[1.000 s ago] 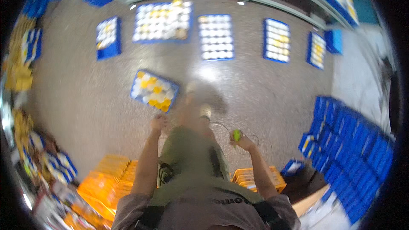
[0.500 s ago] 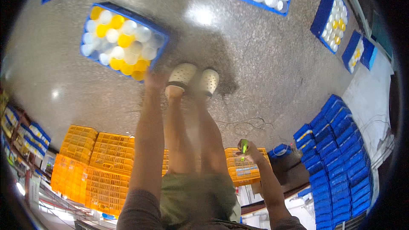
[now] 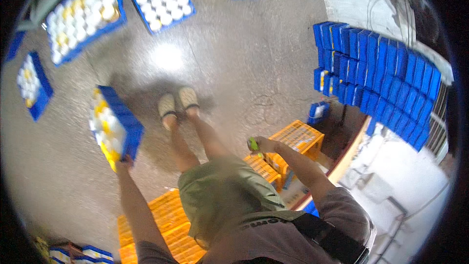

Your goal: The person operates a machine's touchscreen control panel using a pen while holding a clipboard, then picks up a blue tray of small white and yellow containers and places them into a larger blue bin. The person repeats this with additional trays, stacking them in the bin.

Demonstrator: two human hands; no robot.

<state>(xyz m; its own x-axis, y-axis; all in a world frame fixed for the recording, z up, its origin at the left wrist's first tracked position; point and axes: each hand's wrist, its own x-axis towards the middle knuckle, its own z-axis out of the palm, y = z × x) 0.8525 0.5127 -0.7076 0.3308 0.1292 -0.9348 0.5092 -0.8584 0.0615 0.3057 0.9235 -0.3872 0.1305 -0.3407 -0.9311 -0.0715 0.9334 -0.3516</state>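
A blue crate (image 3: 130, 129) filled with round white and yellow lids or tubs lies to the left of my feet, a little blurred. My left hand (image 3: 126, 162) grips its near end, the fingers curled at the rim. Whether the crate is raised off the floor, I cannot tell. My right hand (image 3: 266, 145) is closed around a small bright green object (image 3: 252, 143), whose kind is unclear. It hangs at my right side, near an orange slatted crate (image 3: 298, 136).
More blue crates of white and yellow rounds (image 3: 161, 0) stand across the floor ahead. Stacked blue crates (image 3: 376, 68) rise along the right wall. Orange crates (image 3: 161, 215) stand close by at the lower left. A thin cord (image 3: 266, 107) lies coiled on the floor.
My view has swung to the right, so the scene has shifted. The crate at my left hand now appears turned, its blue side showing. The green object stays in my right hand.
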